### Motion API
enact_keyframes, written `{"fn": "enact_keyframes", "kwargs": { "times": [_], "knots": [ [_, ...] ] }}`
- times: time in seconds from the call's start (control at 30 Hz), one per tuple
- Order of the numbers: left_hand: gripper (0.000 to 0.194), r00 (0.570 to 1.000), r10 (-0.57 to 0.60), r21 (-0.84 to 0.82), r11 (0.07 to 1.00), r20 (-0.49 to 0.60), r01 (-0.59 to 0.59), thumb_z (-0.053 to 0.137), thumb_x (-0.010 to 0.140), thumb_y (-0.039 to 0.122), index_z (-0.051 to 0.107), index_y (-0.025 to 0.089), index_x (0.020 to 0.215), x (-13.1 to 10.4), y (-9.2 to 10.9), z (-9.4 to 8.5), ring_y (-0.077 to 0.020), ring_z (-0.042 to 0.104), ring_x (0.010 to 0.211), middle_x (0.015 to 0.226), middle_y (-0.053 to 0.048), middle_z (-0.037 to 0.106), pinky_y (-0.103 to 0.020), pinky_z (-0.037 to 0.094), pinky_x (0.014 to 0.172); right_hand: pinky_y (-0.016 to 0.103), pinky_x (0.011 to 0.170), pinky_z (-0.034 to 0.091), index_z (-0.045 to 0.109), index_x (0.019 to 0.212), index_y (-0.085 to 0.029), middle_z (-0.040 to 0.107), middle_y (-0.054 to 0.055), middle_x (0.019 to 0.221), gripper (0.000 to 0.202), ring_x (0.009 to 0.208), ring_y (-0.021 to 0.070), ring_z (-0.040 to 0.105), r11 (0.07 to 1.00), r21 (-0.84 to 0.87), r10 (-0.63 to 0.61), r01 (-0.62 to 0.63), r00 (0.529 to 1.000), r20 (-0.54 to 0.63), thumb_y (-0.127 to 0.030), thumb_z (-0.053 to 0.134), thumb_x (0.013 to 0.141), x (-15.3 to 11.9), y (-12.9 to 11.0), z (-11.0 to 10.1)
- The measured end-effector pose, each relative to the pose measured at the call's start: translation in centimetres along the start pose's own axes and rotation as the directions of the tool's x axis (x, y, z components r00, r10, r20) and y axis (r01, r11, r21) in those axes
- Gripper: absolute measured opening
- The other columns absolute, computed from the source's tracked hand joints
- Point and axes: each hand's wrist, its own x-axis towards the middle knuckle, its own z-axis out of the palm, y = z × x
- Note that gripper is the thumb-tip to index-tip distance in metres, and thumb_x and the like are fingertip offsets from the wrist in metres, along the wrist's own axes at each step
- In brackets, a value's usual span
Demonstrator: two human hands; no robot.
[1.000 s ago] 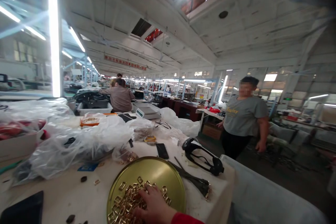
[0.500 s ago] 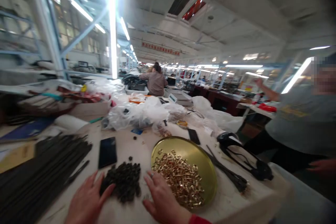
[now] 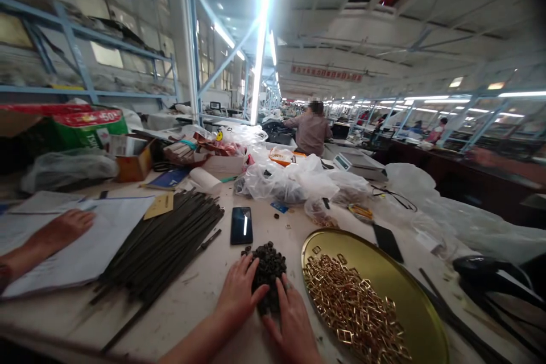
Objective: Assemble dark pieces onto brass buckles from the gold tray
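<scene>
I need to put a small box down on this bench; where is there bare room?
Bare tabletop lies between the black rods and the left hand. A smaller patch sits between the phone and the gold tray. Farther back, plastic bags crowd the bench; papers cover the left.

I'm in a long factory hall w/ white ceiling (image 3: 384,23) and fluorescent tube lights (image 3: 261,40) running into the distance. Blue steel shelving (image 3: 77,57) on my left against windows (image 3: 205,68); rows of workbenches (image 3: 426,153) to the right.
</scene>
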Motion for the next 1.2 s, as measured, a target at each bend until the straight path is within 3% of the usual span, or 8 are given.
{"fn": "enact_keyframes", "kwargs": {
  "times": [0.23, 0.37, 0.5, 0.6, 0.73, 0.9, 1.07, 1.2],
  "knots": [
    [0.053, 0.986, 0.163, -0.037, 0.986, 0.042, -0.161, 0.042, 0.084, 0.050, 0.049, 0.016, 0.124, 7.4, 1.5, -0.8, -0.0295, 0.037, 0.125, 0.134, -0.014, 0.044, -0.044, 0.030, 0.103, 0.051, 0.099, 0.037, 0.027, 0.138, -0.009, 0.030, 0.017, 0.141, 0.078, 0.126, 0.0346, 0.034, 0.994, -0.070, -0.091, 0.087, 0.994, -0.067, -0.046, 0.053, 0.075, -0.3, 1.2, 1.8],
    [0.045, 0.964, 0.246, -0.072, 0.968, 0.105, -0.239, 0.043, 0.084, 0.049, 0.062, 0.015, 0.106, 9.4, 2.9, -0.4, -0.0282, 0.052, 0.110, 0.115, -0.013, 0.060, -0.040, 0.041, 0.094, 0.050, 0.094, 0.042, 0.016, 0.141, -0.012, 0.038, 0.019, 0.137, 0.081, 0.122, 0.0347, 0.041, 0.990, -0.092, -0.129, 0.111, 0.964, -0.231, -0.043, 0.054, 0.075, -0.2, 1.9, 3.1],
    [0.045, 0.950, 0.292, -0.097, 0.954, 0.105, -0.283, 0.045, 0.082, 0.052, 0.058, 0.023, 0.113, 6.6, 1.9, -1.8, -0.0231, 0.050, 0.113, 0.120, -0.006, 0.058, -0.035, 0.038, 0.099, 0.052, 0.090, 0.042, 0.003, 0.142, -0.015, 0.043, 0.021, 0.132, 0.093, 0.117, 0.0372, 0.044, 0.992, -0.071, -0.126, 0.107, 0.914, -0.385, -0.047, 0.055, 0.072, 0.1, 1.8, 4.0],
    [0.053, 0.983, 0.176, -0.062, 0.983, 0.043, -0.173, 0.041, 0.084, 0.052, 0.046, 0.021, 0.127, 2.9, -0.2, -2.6, -0.0272, 0.037, 0.126, 0.136, -0.009, 0.042, -0.044, 0.029, 0.105, 0.053, 0.084, 0.043, 0.003, 0.142, -0.016, 0.049, 0.023, 0.126, 0.097, 0.110, 0.0392, 0.050, 0.991, -0.067, -0.136, 0.119, 0.881, -0.453, -0.060, 0.051, 0.071, 0.4, 2.0, 4.7],
    [0.060, 0.996, -0.090, -0.017, 0.996, -0.028, 0.090, 0.037, 0.086, 0.051, 0.041, 0.011, 0.131, -0.5, -1.0, -1.2, -0.0318, 0.032, 0.128, 0.139, -0.017, 0.035, -0.049, 0.030, 0.105, 0.052, 0.082, 0.045, 0.003, 0.142, -0.019, 0.048, 0.021, 0.127, 0.094, 0.110, 0.0379, 0.051, 0.981, -0.096, -0.191, 0.166, 0.892, -0.410, -0.062, 0.048, 0.072, 0.4, 2.5, 5.0],
    [0.055, 0.998, -0.020, 0.025, 0.999, -0.064, 0.022, 0.046, 0.082, 0.051, 0.046, 0.019, 0.127, -0.2, -0.1, -1.2, -0.0248, 0.041, 0.123, 0.136, -0.010, 0.043, -0.039, 0.036, 0.102, 0.049, 0.082, 0.046, -0.001, 0.142, -0.016, 0.047, 0.023, 0.128, 0.092, 0.110, 0.0362, 0.052, 0.962, -0.147, -0.265, 0.229, 0.911, -0.315, -0.055, 0.050, 0.077, -0.1, 2.9, 3.8],
    [0.030, 0.975, -0.151, 0.149, 0.973, -0.161, 0.176, 0.038, 0.088, 0.024, 0.059, 0.017, 0.108, 0.5, -5.6, -5.6, -0.0241, 0.051, 0.109, 0.114, -0.012, 0.058, -0.042, 0.033, 0.098, 0.048, 0.091, 0.043, 0.011, 0.141, -0.013, 0.042, 0.019, 0.134, 0.081, 0.118, 0.0327, 0.046, 0.976, -0.131, -0.202, 0.175, 0.951, -0.235, -0.050, 0.049, 0.080, -0.5, 1.9, 2.4],
    [0.024, 0.955, -0.241, 0.261, 0.924, -0.171, 0.280, 0.043, 0.082, 0.023, 0.063, 0.010, 0.084, 0.3, -9.7, -7.7, -0.0326, 0.057, 0.088, 0.086, -0.017, 0.062, -0.048, 0.037, 0.081, 0.047, 0.097, 0.038, 0.029, 0.136, -0.012, 0.040, 0.016, 0.137, 0.070, 0.123, 0.0310, 0.040, 0.988, -0.086, -0.144, 0.131, 0.976, -0.163, -0.048, 0.049, 0.080, -0.6, 1.1, 1.8]
  ]
}}
